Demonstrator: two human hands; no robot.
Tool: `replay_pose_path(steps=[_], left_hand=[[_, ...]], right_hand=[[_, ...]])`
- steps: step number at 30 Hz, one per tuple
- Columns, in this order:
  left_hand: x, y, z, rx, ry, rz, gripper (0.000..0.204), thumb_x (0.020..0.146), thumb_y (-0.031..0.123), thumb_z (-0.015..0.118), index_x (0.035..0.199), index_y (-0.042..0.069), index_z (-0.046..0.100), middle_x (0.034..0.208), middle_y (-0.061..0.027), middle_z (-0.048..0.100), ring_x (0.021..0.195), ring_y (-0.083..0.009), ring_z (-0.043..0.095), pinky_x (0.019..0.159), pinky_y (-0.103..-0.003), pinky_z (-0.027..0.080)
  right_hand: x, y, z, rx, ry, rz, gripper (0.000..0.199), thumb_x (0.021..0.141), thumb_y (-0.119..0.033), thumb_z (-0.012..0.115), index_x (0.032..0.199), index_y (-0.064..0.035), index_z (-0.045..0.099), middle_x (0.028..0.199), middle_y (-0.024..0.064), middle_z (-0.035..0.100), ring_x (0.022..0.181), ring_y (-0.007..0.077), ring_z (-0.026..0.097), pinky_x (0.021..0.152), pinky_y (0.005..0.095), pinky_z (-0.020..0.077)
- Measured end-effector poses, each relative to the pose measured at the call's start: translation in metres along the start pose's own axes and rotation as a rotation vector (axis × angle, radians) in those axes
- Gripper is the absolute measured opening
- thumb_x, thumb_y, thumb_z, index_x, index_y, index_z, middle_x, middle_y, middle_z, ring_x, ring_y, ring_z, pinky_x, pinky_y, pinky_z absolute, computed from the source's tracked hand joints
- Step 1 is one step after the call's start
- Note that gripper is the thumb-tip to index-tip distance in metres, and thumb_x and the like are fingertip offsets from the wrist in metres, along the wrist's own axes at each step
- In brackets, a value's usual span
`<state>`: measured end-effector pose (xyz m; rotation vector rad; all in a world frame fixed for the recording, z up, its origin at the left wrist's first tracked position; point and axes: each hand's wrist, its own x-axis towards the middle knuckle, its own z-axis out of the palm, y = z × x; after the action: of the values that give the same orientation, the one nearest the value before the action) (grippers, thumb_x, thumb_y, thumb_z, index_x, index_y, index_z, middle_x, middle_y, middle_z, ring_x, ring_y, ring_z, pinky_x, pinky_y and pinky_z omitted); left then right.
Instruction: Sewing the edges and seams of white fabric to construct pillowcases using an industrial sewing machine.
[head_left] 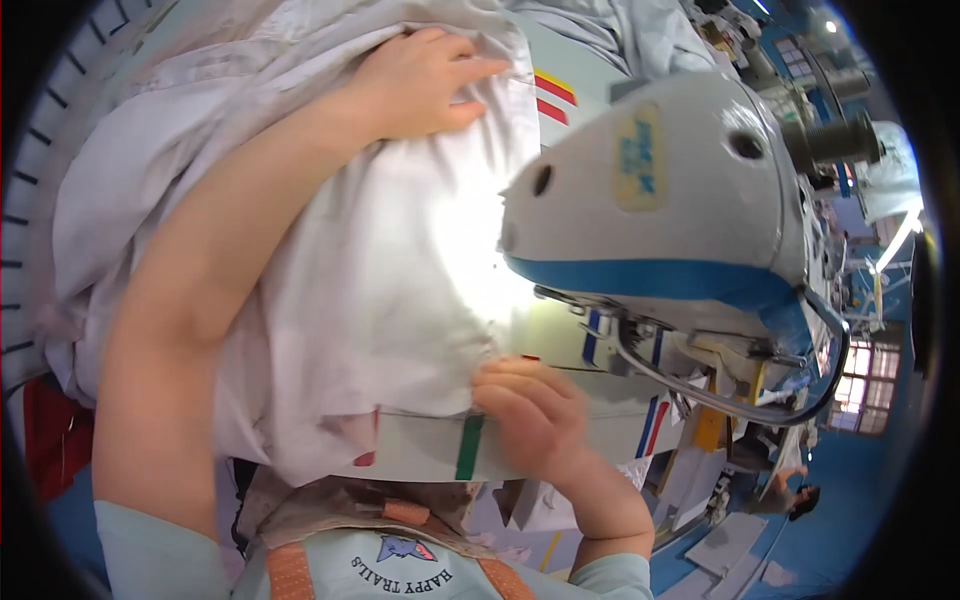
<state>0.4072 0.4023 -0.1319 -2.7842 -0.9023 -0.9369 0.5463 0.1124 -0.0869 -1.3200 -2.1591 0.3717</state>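
Note:
A large piece of pale whitish fabric (380, 270) is spread over the sewing table and hangs over its near edge. On its far part my left hand (420, 85) lies with fingers stretched out, pressing the cloth. At the near right corner of the fabric, my right hand (535, 415) has its fingers curled on the edge; it is slightly blurred. Just right of the cloth stands a white sewing machine (690, 190) with a blue stripe. Its bright lamp washes out the fabric beside the head, and the needle cannot be made out.
Coloured tape strips (468, 447) mark the pale table top (420, 440). Greyish cloth (610, 35) is heaped beyond the machine. A curved metal bar (700, 400) juts out below the head. Another person (785, 495) is in the background at right. A red cloth (55, 440) hangs at left.

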Motion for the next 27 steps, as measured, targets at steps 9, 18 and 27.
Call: replay_pose_path(steps=[9,18,27], left_hand=[[-0.055,0.027,-0.07,-0.231,-0.259,-0.085,0.051,0.073,0.033,0.066,0.116,0.008,0.055,0.116,-0.0196,0.051,0.111,-0.0336,0.047,0.092,-0.04,0.041],[-0.184,0.011,-0.175,-0.066,-0.343,-0.434,0.048,0.071,-0.002,0.044,0.116,0.01,0.057,0.128,-0.014,0.048,0.111,-0.0325,0.05,0.095,-0.035,0.04],[-0.121,0.147,-0.151,-0.554,-0.233,-0.035,0.039,0.061,0.014,0.065,0.097,0.001,0.059,0.114,-0.0145,0.054,0.107,-0.0293,0.051,0.092,-0.037,0.042]], right_hand=[[-0.001,0.0,0.004,-0.137,0.038,-0.015,0.013,0.065,-0.001,0.064,0.078,-0.0044,0.062,0.086,0.0081,0.063,0.083,0.0263,0.062,0.075,0.036,0.0519],[0.001,-0.006,0.007,-0.072,0.097,0.005,0.017,0.065,0.004,0.063,0.08,-0.0041,0.061,0.083,0.0082,0.062,0.083,0.0259,0.061,0.074,0.0355,0.0515],[-0.009,-0.009,0.01,-0.068,0.174,0.014,0.014,0.067,0.002,0.064,0.079,-0.0046,0.061,0.085,0.0078,0.063,0.082,0.025,0.061,0.073,0.0349,0.0511]])
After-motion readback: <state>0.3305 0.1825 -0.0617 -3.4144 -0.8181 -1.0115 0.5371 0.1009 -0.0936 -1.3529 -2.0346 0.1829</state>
